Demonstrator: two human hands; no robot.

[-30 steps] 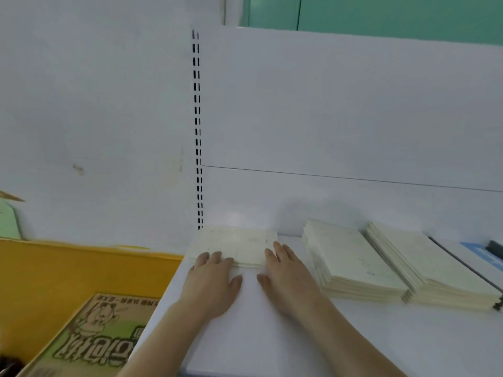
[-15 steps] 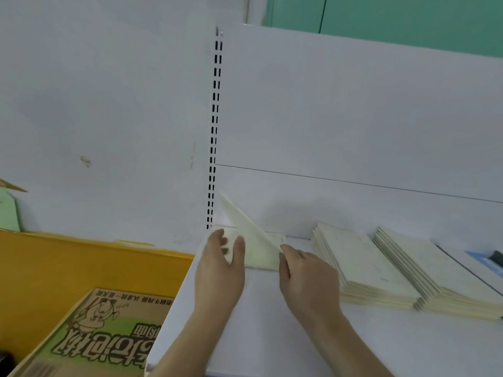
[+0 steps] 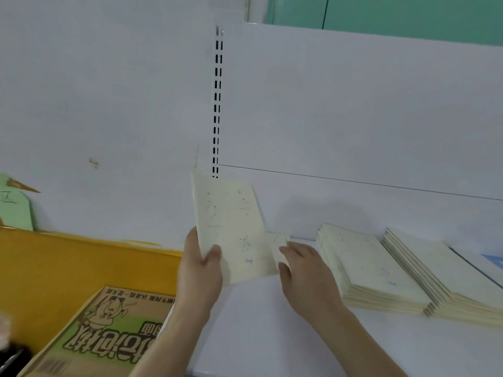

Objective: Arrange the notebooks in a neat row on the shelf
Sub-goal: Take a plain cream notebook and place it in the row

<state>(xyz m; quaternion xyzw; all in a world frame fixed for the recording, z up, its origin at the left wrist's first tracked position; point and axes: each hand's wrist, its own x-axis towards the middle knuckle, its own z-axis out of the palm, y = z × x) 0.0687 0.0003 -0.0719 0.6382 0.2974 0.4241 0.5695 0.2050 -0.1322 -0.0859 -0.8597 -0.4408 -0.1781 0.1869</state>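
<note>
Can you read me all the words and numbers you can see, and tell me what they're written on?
Cardboard box: big Chinese letters and a smaller line, upside down, too blurred to read; barcode digits too small.
Green paper sign: one character, cut off, unreadable.
Lifted notebook: small blue scribble, unreadable.
Middle notebook stack: blue mark, unreadable.

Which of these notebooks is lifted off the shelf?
The speckled notebook the left hand holds tilted up; both stacks to its right lie flat.

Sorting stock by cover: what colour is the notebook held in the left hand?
Cream with faint dark speckles, head view: notebook, left hand.
</note>
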